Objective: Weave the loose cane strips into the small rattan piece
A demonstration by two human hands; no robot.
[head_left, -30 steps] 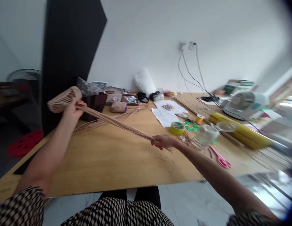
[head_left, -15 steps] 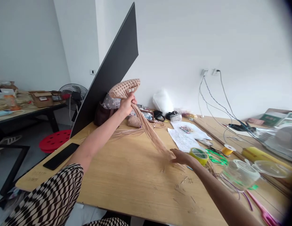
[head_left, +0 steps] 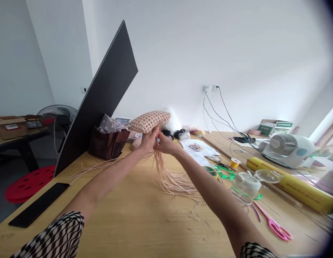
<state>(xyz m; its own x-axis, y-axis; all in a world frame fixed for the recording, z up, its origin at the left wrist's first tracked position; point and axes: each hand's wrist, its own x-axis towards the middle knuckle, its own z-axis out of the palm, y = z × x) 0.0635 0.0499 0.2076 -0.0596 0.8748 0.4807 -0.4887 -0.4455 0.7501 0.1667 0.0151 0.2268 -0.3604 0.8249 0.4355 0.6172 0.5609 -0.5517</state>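
A pale tan woven piece (head_left: 150,122), rounded and knotted in a lattice, is held up over the middle of the table. My left hand (head_left: 150,139) is closed around the bundle of strands just below it. My right hand (head_left: 165,142) meets it there, fingers closed on the same strands. From beneath both hands the long loose strands (head_left: 170,177) hang down and trail rightward across the tabletop. Where the fingers overlap, the exact grip of each is hidden.
A dark bag (head_left: 109,143) stands by a tilted black panel (head_left: 102,82). A black phone-like slab (head_left: 39,205) lies left. Pink scissors (head_left: 279,229), a clear lidded container (head_left: 247,186), a yellow roll (head_left: 292,182) and a white fan (head_left: 287,148) occupy the right. Short offcuts (head_left: 194,218) are scattered nearby.
My right hand has moved from the strands' far ends up to my left hand. The woven piece now sits lower in view, and the strands have slackened. The view has turned right.
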